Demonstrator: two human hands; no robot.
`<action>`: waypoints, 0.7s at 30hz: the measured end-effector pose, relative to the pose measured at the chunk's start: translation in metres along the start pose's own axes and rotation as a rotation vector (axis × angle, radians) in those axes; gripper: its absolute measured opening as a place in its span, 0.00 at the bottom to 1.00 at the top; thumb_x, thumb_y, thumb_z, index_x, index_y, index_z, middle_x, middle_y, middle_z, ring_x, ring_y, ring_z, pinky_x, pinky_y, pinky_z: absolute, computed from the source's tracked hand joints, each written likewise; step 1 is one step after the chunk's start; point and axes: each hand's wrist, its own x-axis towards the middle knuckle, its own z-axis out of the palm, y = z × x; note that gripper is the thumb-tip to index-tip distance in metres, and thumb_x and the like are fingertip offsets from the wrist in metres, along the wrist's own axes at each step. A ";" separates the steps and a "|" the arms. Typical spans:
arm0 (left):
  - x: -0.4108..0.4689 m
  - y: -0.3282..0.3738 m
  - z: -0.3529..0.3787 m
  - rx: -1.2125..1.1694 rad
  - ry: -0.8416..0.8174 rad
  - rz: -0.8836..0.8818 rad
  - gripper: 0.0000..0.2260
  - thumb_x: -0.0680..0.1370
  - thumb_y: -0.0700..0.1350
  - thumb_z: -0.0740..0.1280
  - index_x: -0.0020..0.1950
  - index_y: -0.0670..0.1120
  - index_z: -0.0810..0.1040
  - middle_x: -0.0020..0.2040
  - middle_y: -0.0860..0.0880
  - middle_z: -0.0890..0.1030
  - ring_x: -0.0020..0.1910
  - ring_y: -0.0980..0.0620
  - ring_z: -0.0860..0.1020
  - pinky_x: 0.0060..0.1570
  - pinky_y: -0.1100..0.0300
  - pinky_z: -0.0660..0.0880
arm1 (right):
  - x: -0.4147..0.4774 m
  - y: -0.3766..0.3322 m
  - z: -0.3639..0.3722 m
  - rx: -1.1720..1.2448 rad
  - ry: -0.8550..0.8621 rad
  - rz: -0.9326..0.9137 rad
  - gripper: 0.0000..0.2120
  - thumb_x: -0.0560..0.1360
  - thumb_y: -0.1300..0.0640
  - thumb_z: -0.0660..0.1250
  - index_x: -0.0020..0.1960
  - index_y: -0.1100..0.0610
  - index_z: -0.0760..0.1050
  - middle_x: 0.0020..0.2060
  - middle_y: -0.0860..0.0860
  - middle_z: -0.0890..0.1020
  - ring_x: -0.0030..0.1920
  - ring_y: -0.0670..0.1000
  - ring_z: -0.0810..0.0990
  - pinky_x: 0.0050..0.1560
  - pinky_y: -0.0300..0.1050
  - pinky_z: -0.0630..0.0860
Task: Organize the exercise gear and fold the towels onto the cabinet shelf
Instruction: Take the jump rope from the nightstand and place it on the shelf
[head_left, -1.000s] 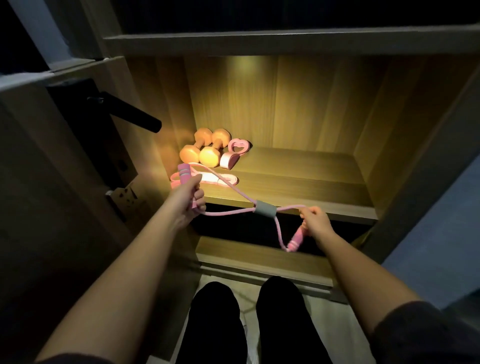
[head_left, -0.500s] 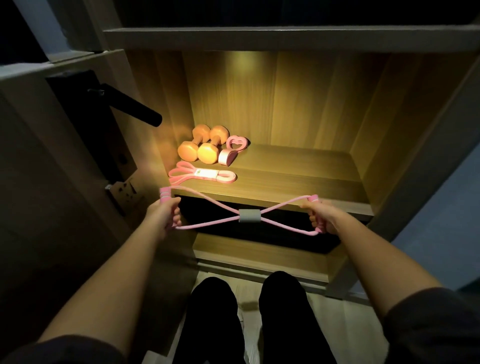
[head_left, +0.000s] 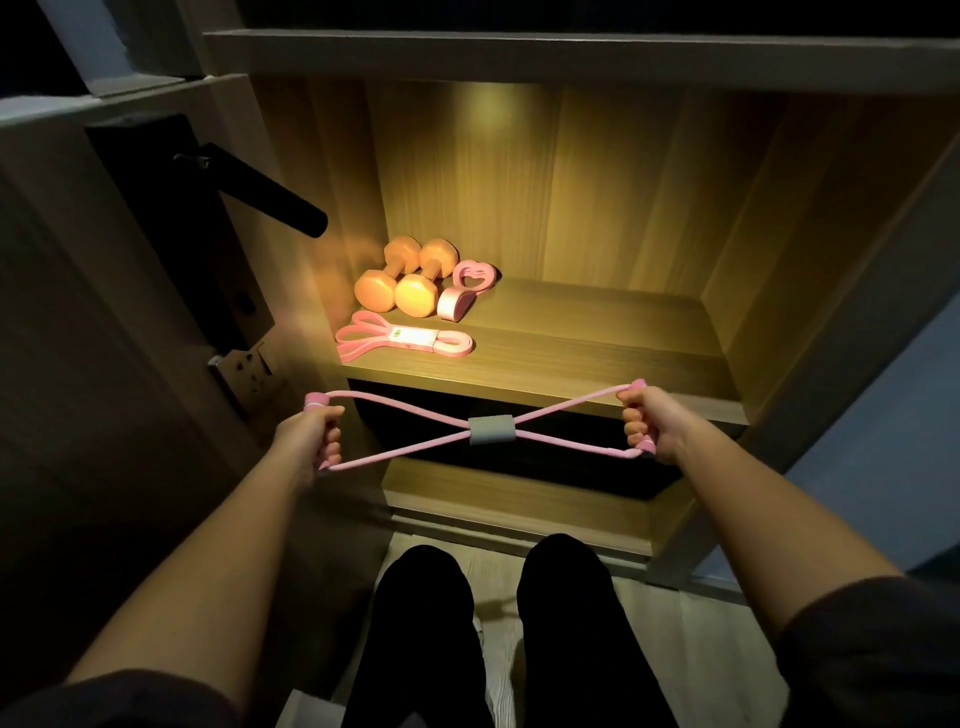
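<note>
"What have you got there?"

"A pink stretchy band (head_left: 488, 431) shaped like an eight. It is in the middle of the frame, in the air in front of the shelf (head_left: 571, 364). My left hand (head_left: 311, 434) is closed tight around the loop on the left side. The grey sleeve (head_left: 491, 430) sits in the middle where the cords cross. My right hand (head_left: 652, 423) is closed tight around the loop on the right side."

"Is it heavy?"

"I think it is light. It is soft and bendy, and it looks pulled out straight between my fists. I guess it would spring back if one hand let go, so I should bring my hands together first."

"Where is the best place to hold it?"

"By the two end loops, like now, or by the grey sleeve to lay it down flat."

"What else is on the shelf?"

"In the upper middle of the frame are two orange dumbbells (head_left: 400, 283), a pink heart gripper (head_left: 465, 288) just beside them, and a flat pink band (head_left: 402, 340) in front. I see no towels."
</note>
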 end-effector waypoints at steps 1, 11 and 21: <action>0.000 0.000 -0.002 0.022 0.010 0.012 0.10 0.79 0.46 0.66 0.39 0.44 0.74 0.29 0.49 0.70 0.26 0.53 0.66 0.26 0.62 0.65 | 0.000 0.001 -0.002 -0.070 0.008 -0.008 0.13 0.80 0.58 0.61 0.37 0.54 0.67 0.20 0.46 0.65 0.17 0.44 0.61 0.16 0.35 0.59; 0.006 -0.011 -0.012 -0.084 -0.060 -0.105 0.02 0.79 0.38 0.63 0.48 0.42 0.74 0.32 0.49 0.69 0.27 0.55 0.68 0.30 0.62 0.74 | 0.005 0.018 -0.024 -0.559 0.257 -0.153 0.05 0.74 0.60 0.71 0.45 0.59 0.75 0.31 0.55 0.71 0.29 0.50 0.67 0.27 0.42 0.64; 0.004 -0.014 -0.013 -0.199 -0.003 -0.162 0.06 0.78 0.36 0.61 0.41 0.43 0.71 0.27 0.51 0.63 0.17 0.58 0.60 0.17 0.68 0.62 | 0.003 0.014 -0.033 -0.458 0.268 -0.091 0.05 0.75 0.62 0.70 0.46 0.56 0.74 0.27 0.52 0.68 0.25 0.48 0.64 0.23 0.39 0.64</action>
